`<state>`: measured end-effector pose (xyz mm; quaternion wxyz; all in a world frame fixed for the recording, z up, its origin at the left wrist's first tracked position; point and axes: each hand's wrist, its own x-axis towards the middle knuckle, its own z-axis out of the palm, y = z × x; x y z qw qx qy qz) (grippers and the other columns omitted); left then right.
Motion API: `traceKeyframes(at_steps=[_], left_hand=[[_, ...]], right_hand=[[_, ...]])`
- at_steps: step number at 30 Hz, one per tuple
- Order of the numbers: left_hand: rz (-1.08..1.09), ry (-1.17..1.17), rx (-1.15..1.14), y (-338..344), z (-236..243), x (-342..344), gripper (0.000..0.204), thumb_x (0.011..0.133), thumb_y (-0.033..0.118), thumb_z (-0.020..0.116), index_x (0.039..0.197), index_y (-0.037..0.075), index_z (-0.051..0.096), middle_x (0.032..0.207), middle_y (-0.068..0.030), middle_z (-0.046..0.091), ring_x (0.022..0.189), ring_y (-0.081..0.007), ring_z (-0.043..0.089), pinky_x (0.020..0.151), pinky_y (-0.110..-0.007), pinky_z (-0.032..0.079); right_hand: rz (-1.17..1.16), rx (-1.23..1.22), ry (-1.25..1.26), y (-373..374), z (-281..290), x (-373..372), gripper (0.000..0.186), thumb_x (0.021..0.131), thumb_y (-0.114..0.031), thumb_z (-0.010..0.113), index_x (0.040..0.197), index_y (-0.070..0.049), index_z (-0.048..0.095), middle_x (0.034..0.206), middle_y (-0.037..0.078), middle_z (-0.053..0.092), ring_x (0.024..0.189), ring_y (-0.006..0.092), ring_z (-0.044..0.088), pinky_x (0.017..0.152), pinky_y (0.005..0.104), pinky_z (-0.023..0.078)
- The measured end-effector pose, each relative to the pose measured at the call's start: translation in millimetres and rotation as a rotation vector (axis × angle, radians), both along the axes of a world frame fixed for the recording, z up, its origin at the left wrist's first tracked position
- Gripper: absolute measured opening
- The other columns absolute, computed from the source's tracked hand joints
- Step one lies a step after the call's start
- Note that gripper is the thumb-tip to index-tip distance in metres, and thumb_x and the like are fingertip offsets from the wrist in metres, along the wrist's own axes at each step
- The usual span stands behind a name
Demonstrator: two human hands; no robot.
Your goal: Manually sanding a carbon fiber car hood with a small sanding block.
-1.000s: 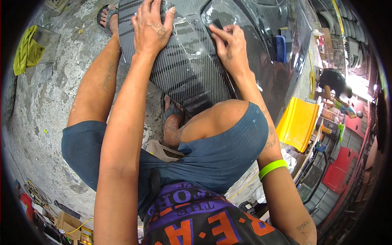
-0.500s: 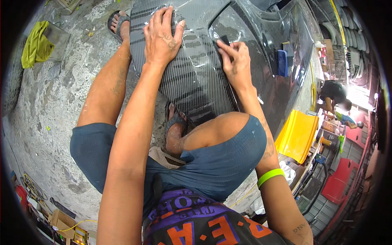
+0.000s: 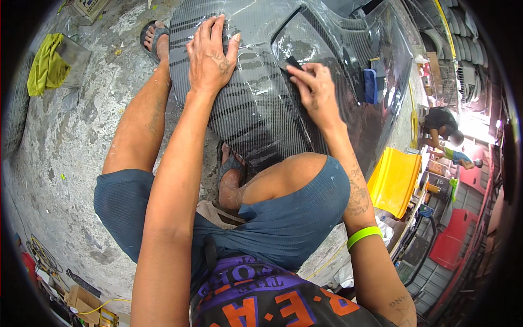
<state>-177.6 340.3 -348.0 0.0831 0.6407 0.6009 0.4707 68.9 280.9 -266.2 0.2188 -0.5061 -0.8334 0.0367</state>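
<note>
A glossy dark carbon-fibre car panel (image 3: 253,103), wet and streaked, slopes in front of me with a recessed opening outlined on its right part. On its left part my left hand (image 3: 213,62) lies flat, fingers stretched out and holding nothing. My right hand (image 3: 316,90) pinches a small black piece of sandpaper (image 3: 295,64) against the panel, by the lower corner of the recess. Some of that piece is hidden under the fingers. A blue block (image 3: 370,86) rests farther right on the panel.
Grey, blotchy concrete (image 3: 81,147) spreads at the left, where a yellow-green cloth (image 3: 50,65) hangs over a box. To the right lie a yellow panel (image 3: 395,182) and red panels (image 3: 453,240). Another person (image 3: 444,126) bends over farther right. A cable coil (image 3: 43,253) lies lower left.
My right hand has shifted slightly with the sandpaper, and its fingers sit a little differently, along the recess's edge. The left hand stays flat on the panel. The whole view has moved slightly.
</note>
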Motion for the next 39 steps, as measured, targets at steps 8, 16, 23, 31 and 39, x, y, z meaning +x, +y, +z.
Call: traceKeyframes(at_steps=[8,16,23,31,39], left_hand=[[0.008,0.004,0.012,3.6,-6.0,1.7,0.057,0.102,0.039,0.064,0.149,0.009,0.054,0.149,-0.0132,0.055,0.137,-0.0340,0.052,0.114,-0.052,0.036],[0.004,-0.013,-0.025,2.0,-4.0,0.0,0.055,0.103,0.038,0.062,0.151,0.012,0.053,0.152,-0.0110,0.053,0.141,-0.0316,0.049,0.117,-0.051,0.034],[0.005,-0.006,-0.030,1.7,-7.7,-1.7,0.056,0.104,0.039,0.060,0.152,0.012,0.051,0.153,-0.0109,0.053,0.141,-0.0321,0.049,0.117,-0.051,0.035],[0.010,-0.005,-0.030,-1.1,-7.0,0.8,0.055,0.104,0.038,0.060,0.152,0.011,0.052,0.151,-0.0111,0.054,0.140,-0.0333,0.050,0.116,-0.051,0.036],[-0.010,0.005,-0.027,-1.3,-1.2,2.6,0.055,0.104,0.038,0.062,0.150,0.011,0.053,0.149,-0.0122,0.056,0.138,-0.0333,0.051,0.115,-0.050,0.037]], right_hand=[[-0.019,0.004,0.024,0.0,-9.7,-1.7,0.033,0.086,-0.004,0.078,0.118,-0.012,0.080,0.106,0.019,0.062,0.101,0.0353,0.059,0.089,0.0418,0.051],[-0.055,0.018,0.077,-4.1,-13.2,-9.5,0.032,0.085,0.000,0.079,0.116,-0.009,0.079,0.102,0.019,0.060,0.096,0.0340,0.058,0.085,0.0418,0.051],[-0.085,0.031,0.090,-9.4,-15.8,-12.0,0.032,0.085,0.000,0.077,0.116,-0.009,0.079,0.100,0.019,0.059,0.097,0.0343,0.057,0.085,0.0424,0.051],[-0.095,-0.001,0.117,-10.5,-16.5,-9.9,0.030,0.085,-0.002,0.077,0.115,-0.008,0.079,0.103,0.021,0.061,0.098,0.0360,0.058,0.087,0.0438,0.050],[-0.137,-0.003,0.096,-10.9,-17.2,-11.8,0.032,0.085,-0.002,0.079,0.116,-0.009,0.080,0.099,0.020,0.060,0.096,0.0349,0.058,0.087,0.0423,0.050]])
